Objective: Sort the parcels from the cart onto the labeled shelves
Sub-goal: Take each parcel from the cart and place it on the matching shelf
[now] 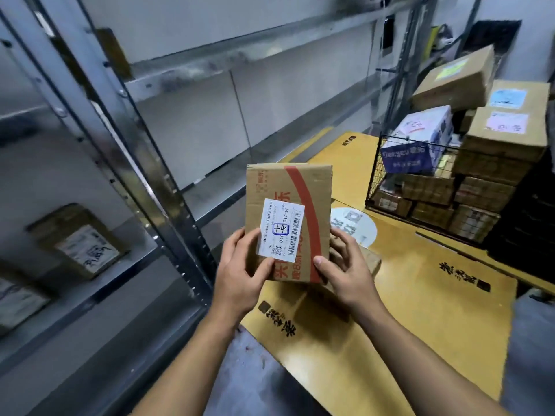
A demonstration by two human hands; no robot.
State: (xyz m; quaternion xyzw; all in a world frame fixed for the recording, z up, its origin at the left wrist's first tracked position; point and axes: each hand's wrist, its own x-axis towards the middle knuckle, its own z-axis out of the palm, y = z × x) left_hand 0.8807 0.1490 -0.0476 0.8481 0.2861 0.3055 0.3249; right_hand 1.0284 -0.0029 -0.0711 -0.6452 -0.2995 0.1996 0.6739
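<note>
I hold a small brown cardboard parcel (303,193) with red print and a white shipping label in front of me, label side up. My left hand (240,271) grips its lower left edge with the thumb on the label. My right hand (342,268) grips its lower right corner, thumb on top. The wire cart (390,181) stands at the right, piled with several brown boxes and a blue and white box (420,139). The metal shelves (168,190) run along the left.
Two labelled parcels (81,244) lie on a lower shelf at the far left. Flattened yellow cardboard sheets (420,310) cover the floor under my hands. A black stack (528,223) stands beside the cart at the right edge.
</note>
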